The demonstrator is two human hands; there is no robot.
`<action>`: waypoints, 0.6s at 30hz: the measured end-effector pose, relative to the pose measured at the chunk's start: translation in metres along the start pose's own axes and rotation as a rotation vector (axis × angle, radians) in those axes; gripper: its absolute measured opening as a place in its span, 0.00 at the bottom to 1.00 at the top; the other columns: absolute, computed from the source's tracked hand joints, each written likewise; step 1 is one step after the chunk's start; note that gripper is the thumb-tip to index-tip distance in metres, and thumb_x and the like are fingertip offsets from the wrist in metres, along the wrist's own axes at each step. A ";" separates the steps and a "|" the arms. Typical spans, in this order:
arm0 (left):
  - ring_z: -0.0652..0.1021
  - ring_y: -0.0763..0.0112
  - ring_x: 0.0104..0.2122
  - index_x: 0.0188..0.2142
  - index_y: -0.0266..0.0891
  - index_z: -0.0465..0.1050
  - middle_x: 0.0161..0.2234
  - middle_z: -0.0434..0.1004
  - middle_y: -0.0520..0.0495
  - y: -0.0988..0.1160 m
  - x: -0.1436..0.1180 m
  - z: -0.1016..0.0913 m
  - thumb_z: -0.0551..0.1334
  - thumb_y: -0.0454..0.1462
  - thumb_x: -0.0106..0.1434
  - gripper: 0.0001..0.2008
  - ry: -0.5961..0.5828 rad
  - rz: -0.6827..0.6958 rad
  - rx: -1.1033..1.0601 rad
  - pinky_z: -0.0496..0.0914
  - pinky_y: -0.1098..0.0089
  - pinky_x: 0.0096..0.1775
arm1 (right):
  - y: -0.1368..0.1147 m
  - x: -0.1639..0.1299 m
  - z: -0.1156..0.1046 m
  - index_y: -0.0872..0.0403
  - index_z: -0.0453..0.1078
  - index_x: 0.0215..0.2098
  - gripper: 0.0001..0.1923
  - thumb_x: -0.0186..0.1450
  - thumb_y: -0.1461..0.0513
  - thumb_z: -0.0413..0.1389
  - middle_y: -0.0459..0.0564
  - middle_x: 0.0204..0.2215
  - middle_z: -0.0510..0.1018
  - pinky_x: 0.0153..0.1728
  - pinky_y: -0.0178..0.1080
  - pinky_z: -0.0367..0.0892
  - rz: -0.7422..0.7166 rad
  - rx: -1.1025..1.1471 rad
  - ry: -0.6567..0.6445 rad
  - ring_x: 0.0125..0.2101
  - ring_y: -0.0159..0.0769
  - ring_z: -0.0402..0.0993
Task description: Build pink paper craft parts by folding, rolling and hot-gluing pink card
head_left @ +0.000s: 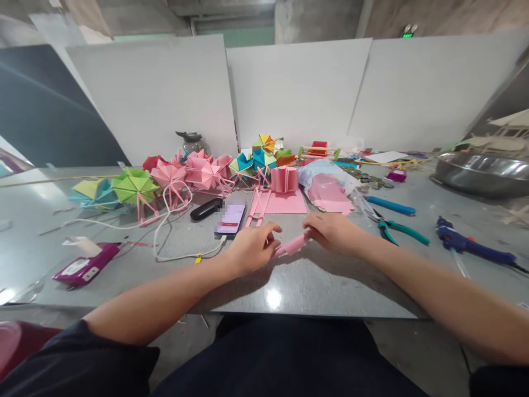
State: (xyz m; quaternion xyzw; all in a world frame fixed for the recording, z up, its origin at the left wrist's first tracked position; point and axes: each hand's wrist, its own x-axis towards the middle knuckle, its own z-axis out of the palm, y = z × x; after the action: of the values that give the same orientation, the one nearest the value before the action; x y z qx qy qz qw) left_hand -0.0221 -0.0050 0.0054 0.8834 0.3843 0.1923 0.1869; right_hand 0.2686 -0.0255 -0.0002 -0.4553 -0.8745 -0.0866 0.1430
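Note:
A small strip of pink paper (294,245) is stretched between my two hands, just above the front part of the metal table. My left hand (255,246) pinches its left end, and my right hand (328,231) grips the right end with bent fingers. Behind them lies a flat pink sheet (285,204), with a folded pink paper piece (284,180) standing at its far edge. Pink sticks joined into a frame (258,205) rest to the left of that sheet. A plastic bag with pink paper pieces (326,190) sits on the right.
A phone (230,219) on a white cable (159,242), a black case (206,209) and a purple box (87,264) lie leftward. Colourful paper wheels (134,184) line the back. Rightward are green-handled pliers (403,230), a blue glue gun (471,242) and a metal bowl (481,176).

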 end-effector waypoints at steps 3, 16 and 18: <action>0.85 0.60 0.38 0.52 0.37 0.81 0.46 0.88 0.38 -0.003 0.005 -0.001 0.63 0.40 0.72 0.14 -0.076 -0.013 -0.248 0.78 0.60 0.46 | -0.001 -0.001 -0.002 0.53 0.78 0.55 0.15 0.76 0.54 0.62 0.58 0.46 0.86 0.45 0.46 0.72 -0.099 0.062 -0.025 0.44 0.48 0.84; 0.84 0.69 0.30 0.52 0.36 0.77 0.41 0.87 0.41 -0.008 0.007 0.012 0.79 0.44 0.62 0.24 -0.490 -0.197 -1.086 0.76 0.69 0.34 | -0.011 0.000 0.013 0.52 0.72 0.56 0.18 0.77 0.49 0.60 0.61 0.50 0.82 0.50 0.53 0.73 -0.036 0.097 0.204 0.48 0.53 0.79; 0.84 0.69 0.29 0.47 0.35 0.78 0.35 0.86 0.42 -0.007 0.008 0.017 0.77 0.46 0.65 0.20 -0.413 -0.253 -1.071 0.74 0.70 0.32 | -0.018 0.001 0.017 0.51 0.72 0.53 0.15 0.77 0.49 0.60 0.60 0.51 0.80 0.52 0.53 0.72 -0.023 0.080 0.305 0.51 0.54 0.77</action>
State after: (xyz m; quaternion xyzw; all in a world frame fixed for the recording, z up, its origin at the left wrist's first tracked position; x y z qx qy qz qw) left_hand -0.0127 0.0020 -0.0112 0.6322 0.2916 0.1598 0.6998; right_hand 0.2505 -0.0305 -0.0169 -0.4209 -0.8506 -0.1215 0.2909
